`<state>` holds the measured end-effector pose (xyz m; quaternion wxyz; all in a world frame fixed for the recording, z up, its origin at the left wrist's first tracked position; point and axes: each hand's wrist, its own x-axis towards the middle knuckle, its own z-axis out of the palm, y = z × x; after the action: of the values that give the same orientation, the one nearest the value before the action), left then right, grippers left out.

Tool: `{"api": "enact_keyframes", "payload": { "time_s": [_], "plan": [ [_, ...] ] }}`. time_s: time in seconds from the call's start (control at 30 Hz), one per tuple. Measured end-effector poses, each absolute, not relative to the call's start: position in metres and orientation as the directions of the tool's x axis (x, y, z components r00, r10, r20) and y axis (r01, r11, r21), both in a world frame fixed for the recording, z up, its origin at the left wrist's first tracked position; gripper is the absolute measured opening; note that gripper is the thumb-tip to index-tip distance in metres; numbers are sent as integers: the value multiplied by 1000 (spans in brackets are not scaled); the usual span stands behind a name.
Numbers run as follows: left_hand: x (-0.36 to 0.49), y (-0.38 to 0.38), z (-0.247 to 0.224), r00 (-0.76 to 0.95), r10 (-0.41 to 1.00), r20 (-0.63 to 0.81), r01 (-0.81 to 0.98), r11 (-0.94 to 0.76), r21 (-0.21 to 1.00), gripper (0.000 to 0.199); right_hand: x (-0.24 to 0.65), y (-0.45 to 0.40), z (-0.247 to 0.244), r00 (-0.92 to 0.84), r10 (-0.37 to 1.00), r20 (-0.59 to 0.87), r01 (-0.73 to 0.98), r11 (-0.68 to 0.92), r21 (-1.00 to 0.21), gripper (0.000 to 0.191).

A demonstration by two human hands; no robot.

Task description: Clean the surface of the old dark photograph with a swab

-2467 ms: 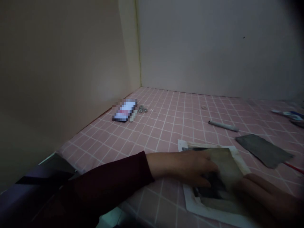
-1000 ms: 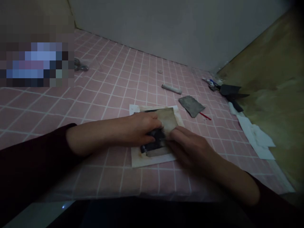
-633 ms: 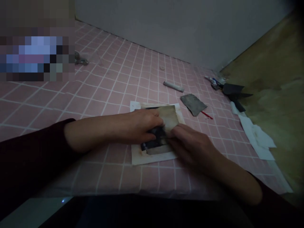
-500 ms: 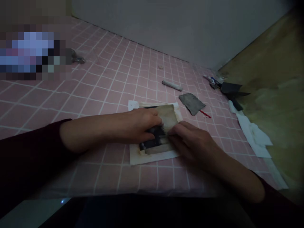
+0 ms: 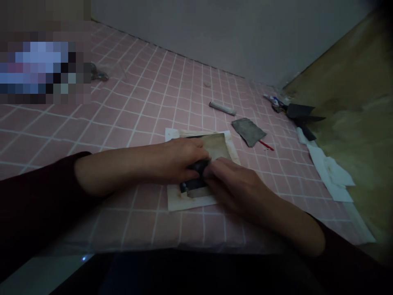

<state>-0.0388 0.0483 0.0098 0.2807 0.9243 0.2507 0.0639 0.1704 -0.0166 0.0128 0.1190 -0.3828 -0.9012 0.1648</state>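
Where the left hand (image 5: pixel 186 159) lies: I see it extend from the left, forearm nearly level, palm down across the white sheet (image 5: pixel 176 205); its grip is relaxed, thumb and forefinger held apart over a dark patch
Right hand (image 5: pixel 238 180): on my feed it slants up from the lower right, knuckles raised, fingers bunched to a point just beside the left thumb; whether this grip pinches anything I cannot tell, the tips being too dim
White sheet: flat on the pink checked tabletop (image 5: pixel 132 110), near its front edge and under both hands, bearing a dark-and-tan panel (image 5: pixel 193 184)
Grey tube (image 5: pixel 222 108): beyond the sheet, dark at its left end; what is inside is too small for me to make out; its long axis runs mostly left to right, right end nearer me
Panel's direction: its side edges point away from the tabletop's front edge, leaning slightly; the hands cover so much that I cannot settle its long axis
Grey patch (image 5: pixel 249 132): right of the tube's near end, a red stick (image 5: pixel 266 145) showing at its near corner
Right edge: dark-bladed tools (image 5: pixel 301 112) near loose white paper (image 5: pixel 331 176)
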Motion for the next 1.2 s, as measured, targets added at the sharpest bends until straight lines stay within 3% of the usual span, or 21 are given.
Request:
{"api": "enact_keyframes", "payload": {
  "time_s": [0.2, 0.37, 0.57, 0.73, 0.93, 1.1, 1.2],
  "plan": [
    [-39, 49, 8, 879, 477, -23, 413, -734, 539, 14, 179, -16, 15, -614, 787, 54, 731, 593, -339, 10],
    [-37, 49, 8, 866, 500, -11, 428, -730, 533, 6, 168, -15, 12, -697, 711, 89, 634, 670, -387, 9],
    [-38, 49, 8, 871, 490, -37, 429, -722, 542, 14, 181, -17, 16, -621, 784, 7, 753, 599, -272, 10],
    [-39, 48, 9, 868, 497, -13, 422, -723, 546, 7, 172, -15, 14, -674, 735, 68, 672, 650, -355, 8],
    [-38, 48, 9, 871, 489, -48, 439, -729, 525, 15, 184, -16, 16, -617, 785, 44, 741, 600, -301, 11],
    [-38, 48, 9, 861, 508, -16, 438, -726, 530, 6, 174, -14, 11, -726, 682, 91, 601, 693, -398, 12],
    [-38, 48, 11, 865, 500, -51, 448, -721, 529, 10, 181, -12, 11, -675, 734, 74, 666, 650, -366, 12]
  ]
}}
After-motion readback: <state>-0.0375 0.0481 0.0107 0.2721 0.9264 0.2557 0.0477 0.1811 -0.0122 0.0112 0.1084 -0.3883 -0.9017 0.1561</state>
